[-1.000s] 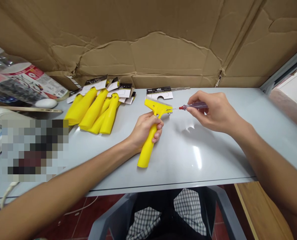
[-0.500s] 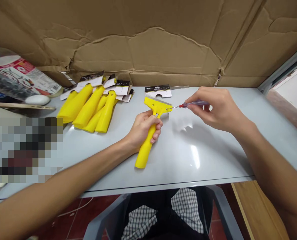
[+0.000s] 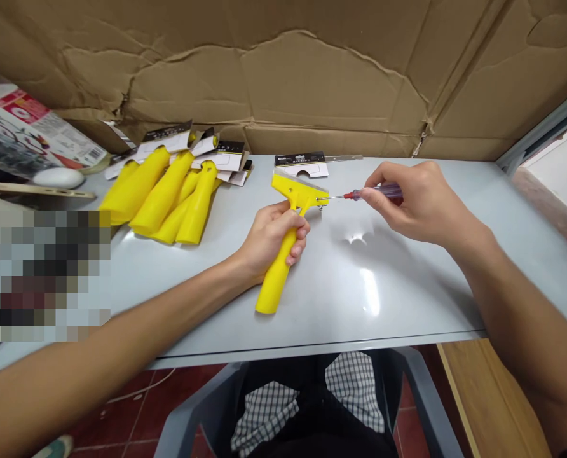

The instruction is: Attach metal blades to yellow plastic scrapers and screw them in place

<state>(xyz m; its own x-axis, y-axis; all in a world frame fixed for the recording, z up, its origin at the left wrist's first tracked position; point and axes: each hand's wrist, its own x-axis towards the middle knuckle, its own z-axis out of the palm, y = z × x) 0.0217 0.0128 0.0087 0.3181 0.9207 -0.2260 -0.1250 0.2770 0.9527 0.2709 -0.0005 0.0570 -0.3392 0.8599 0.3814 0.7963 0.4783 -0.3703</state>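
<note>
Wrapped around the neck of a yellow scraper (image 3: pixel 274 273), my left hand (image 3: pixel 280 236) holds it tilted above the table, head pointing away from me. A thin metal blade edge runs along the top of its head. My right hand (image 3: pixel 419 202) is closed on a screwdriver (image 3: pixel 389 191) with a clear purplish handle and red collar. Its shaft points left, and the tip meets the right side of the scraper head, by a small hole. A bit of metal hardware shows under that corner. Part of the screwdriver handle is hidden by my fingers.
Several yellow scraper handles (image 3: pixel 150 191) with black-and-white cards lie in a pile at left. A single card (image 3: pixel 301 165) lies behind the scraper. A labelled plastic bottle (image 3: pixel 30 121) and white mouse-shaped object (image 3: pixel 58 178) are far left. Cardboard (image 3: pixel 264 76) walls the back.
The whole view has shifted slightly, with the table items appearing a little higher. The screwdriver now lies closer to level, its tip still at the scraper head. Both hands keep their holds.
</note>
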